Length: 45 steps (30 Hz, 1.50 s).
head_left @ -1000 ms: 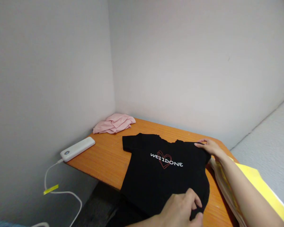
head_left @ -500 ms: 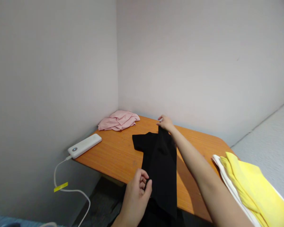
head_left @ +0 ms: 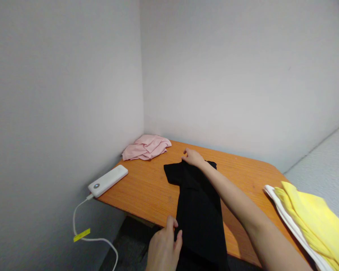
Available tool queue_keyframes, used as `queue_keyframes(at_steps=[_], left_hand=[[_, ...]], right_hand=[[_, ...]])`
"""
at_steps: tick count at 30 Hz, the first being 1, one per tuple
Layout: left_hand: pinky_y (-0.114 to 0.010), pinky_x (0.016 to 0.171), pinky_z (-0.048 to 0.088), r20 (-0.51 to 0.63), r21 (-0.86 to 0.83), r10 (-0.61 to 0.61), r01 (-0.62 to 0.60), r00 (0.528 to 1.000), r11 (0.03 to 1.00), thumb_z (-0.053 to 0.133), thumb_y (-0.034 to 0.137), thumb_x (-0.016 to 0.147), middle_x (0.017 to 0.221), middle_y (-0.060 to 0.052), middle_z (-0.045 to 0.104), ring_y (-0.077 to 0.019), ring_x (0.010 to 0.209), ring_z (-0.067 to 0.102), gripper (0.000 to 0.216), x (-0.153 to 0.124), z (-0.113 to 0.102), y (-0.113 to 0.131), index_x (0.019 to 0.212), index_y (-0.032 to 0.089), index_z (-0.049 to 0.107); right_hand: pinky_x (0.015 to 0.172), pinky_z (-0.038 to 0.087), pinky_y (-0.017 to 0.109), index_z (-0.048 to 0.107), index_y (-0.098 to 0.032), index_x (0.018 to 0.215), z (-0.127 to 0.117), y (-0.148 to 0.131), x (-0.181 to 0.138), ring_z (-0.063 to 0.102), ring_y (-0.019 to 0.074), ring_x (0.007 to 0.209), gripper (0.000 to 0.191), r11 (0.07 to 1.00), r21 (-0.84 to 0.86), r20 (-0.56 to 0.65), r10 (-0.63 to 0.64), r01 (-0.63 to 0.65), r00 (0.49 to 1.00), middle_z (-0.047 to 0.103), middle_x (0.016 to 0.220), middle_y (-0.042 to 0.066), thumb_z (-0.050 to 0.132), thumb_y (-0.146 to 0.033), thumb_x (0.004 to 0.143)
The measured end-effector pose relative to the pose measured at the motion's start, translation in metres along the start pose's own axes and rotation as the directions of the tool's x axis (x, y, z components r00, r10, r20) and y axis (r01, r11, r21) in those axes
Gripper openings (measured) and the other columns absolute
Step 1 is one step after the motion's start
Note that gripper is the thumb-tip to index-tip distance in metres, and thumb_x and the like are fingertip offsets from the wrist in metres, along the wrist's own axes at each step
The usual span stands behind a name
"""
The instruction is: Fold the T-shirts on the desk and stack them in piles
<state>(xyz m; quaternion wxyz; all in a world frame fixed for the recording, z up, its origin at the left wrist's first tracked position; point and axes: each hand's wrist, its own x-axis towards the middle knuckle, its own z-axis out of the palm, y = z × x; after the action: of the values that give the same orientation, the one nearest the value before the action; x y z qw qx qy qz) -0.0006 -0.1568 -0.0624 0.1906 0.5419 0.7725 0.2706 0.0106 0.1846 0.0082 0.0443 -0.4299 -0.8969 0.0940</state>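
A black T-shirt lies folded in half lengthwise on the orange table, its lower part hanging over the near edge. My right hand reaches across and rests at the shirt's top by the shoulder, fingers curled on the cloth. My left hand grips the shirt's lower left edge at the table's near edge, thumb and fingers pressed on the fabric.
A crumpled pink garment sits in the far corner by the walls. A white power bank lies at the table's left edge with a white cable hanging down. Yellow and white folded clothes lie at the right.
The shirt's right half was folded over to the left, hiding the print. Both hands went left with it and now lie on the folded shirt.
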Motion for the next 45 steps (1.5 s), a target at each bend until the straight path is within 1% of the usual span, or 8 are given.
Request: queue_keyframes(at_steps=[7, 13, 17, 22, 26, 30, 36, 45], left_hand=[[-0.028, 0.064, 0.042, 0.061, 0.034, -0.017, 0.015, 0.998, 0.999, 0.034, 0.022, 0.096, 0.087, -0.006, 0.068, -0.022, 0.077, 0.068, 0.018, -0.003, 0.003, -0.001, 0.108, 0.021, 0.047], [-0.025, 0.06, 0.04, 0.09, -0.125, 0.053, -0.041, 0.995, 0.991, 0.038, 0.018, 0.093, 0.07, 0.001, 0.061, -0.0174, 0.065, 0.064, 0.013, 0.0, 0.006, 0.007, 0.104, 0.021, 0.043], [-0.024, 0.057, 0.039, 0.166, -0.162, 0.057, -0.03, 0.984, 0.986, 0.039, 0.022, 0.093, 0.064, 0.002, 0.061, -0.017, 0.06, 0.063, 0.012, -0.002, 0.009, 0.01, 0.105, 0.021, 0.043], [-0.026, 0.057, 0.038, 0.032, -0.1, 0.023, -0.02, 0.999, 0.995, 0.033, 0.032, 0.098, 0.065, 0.001, 0.063, -0.0176, 0.06, 0.063, 0.017, 0.0, -0.006, 0.009, 0.098, 0.023, 0.047], [-0.028, 0.066, 0.041, -0.225, -0.003, 0.011, -0.012, 0.974, 1.0, 0.031, 0.034, 0.099, 0.081, -0.001, 0.066, -0.0188, 0.075, 0.065, 0.021, 0.041, -0.036, 0.008, 0.093, 0.024, 0.049], [-0.03, 0.084, 0.042, -0.35, 0.194, 0.074, -0.004, 0.934, 0.981, 0.038, 0.026, 0.097, 0.1, -0.007, 0.065, -0.021, 0.096, 0.061, 0.015, 0.122, -0.056, 0.0, 0.099, 0.02, 0.052], [-0.04, 0.095, 0.039, -0.255, 0.293, 0.034, 0.044, 0.966, 0.955, 0.054, 0.026, 0.089, 0.108, -0.015, 0.064, -0.0286, 0.107, 0.057, 0.018, 0.223, -0.049, -0.016, 0.101, 0.013, 0.06], [-0.034, 0.077, 0.045, -0.065, 0.162, 0.065, -0.053, 0.996, 0.985, 0.067, 0.046, 0.075, 0.093, -0.01, 0.069, -0.0276, 0.091, 0.063, 0.031, 0.257, -0.042, -0.03, 0.086, 0.018, 0.066]], right_hand=[[0.075, 0.049, 0.033, 0.065, -0.016, 0.081, -0.019, 0.044, -0.022, 0.064, 0.0293, 0.093, 0.023, 0.998, 0.064, 0.249, 0.003, -0.019, 0.969, 0.069, 0.094, 0.014, 0.075, -0.036, 0.074], [0.056, 0.05, 0.022, 0.062, -0.018, 0.096, -0.031, 0.0, -0.019, 0.068, 0.0163, 0.069, 0.036, 0.918, 0.395, 0.389, -0.188, 0.021, 0.902, 0.071, 0.086, 0.007, 0.039, -0.046, 0.098], [0.065, 0.053, 0.023, 0.055, -0.018, 0.107, -0.018, -0.035, -0.024, 0.068, 0.0142, 0.078, 0.033, 0.719, 0.684, 0.197, -0.346, 0.124, 0.917, 0.071, 0.096, 0.008, 0.032, -0.042, 0.101], [0.09, 0.047, 0.035, 0.057, -0.016, 0.102, 0.001, -0.021, -0.048, 0.062, 0.0193, 0.098, 0.014, 0.806, 0.557, -0.061, -0.199, 0.198, 0.978, 0.067, 0.105, 0.011, 0.052, -0.022, 0.091], [0.106, 0.035, 0.042, 0.055, -0.014, 0.122, 0.024, 0.004, -0.08, 0.048, 0.0257, 0.122, 0.035, 0.931, 0.235, -0.279, -0.211, 0.279, 0.937, 0.056, 0.128, 0.014, 0.052, -0.027, 0.09], [0.113, 0.025, 0.046, 0.039, -0.012, 0.144, 0.052, 0.012, -0.104, 0.02, 0.0285, 0.142, 0.058, 0.97, 0.057, -0.257, -0.214, 0.236, 0.942, 0.029, 0.153, 0.013, 0.04, -0.045, 0.097], [0.113, 0.014, 0.059, 0.015, -0.024, 0.154, 0.074, 0.015, -0.109, -0.001, 0.0323, 0.145, 0.065, 0.993, -0.036, -0.138, -0.118, 0.114, 0.983, 0.003, 0.159, 0.001, 0.021, -0.058, 0.099], [0.112, 0.008, 0.062, 0.006, -0.027, 0.154, 0.078, 0.025, -0.113, -0.005, 0.0332, 0.144, 0.069, 0.993, -0.077, -0.159, -0.103, 0.091, 0.982, -0.006, 0.158, -0.001, 0.016, -0.064, 0.096]])
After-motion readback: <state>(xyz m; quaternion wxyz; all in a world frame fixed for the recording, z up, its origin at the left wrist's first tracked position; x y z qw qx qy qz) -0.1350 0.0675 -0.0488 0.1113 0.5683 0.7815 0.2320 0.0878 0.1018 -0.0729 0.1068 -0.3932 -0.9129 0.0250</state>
